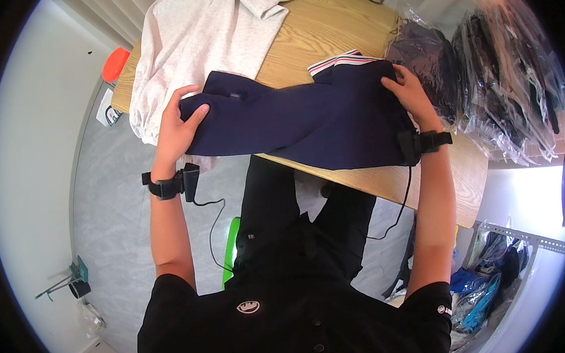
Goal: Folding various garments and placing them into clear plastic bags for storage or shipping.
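Our left hand [177, 126] and right hand [411, 97] grip a navy garment [297, 119] at its ends; it spans between them, lightly creased, striped white trim [357, 61] left of right hand, small label [235, 95] near left hand.

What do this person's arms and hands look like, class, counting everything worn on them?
The left hand and right hand are ungloved. Each wrist wears a black strap with a dark, blocky device and a thin black cable. The sleeves are short and black; the right one bears a small white mark.
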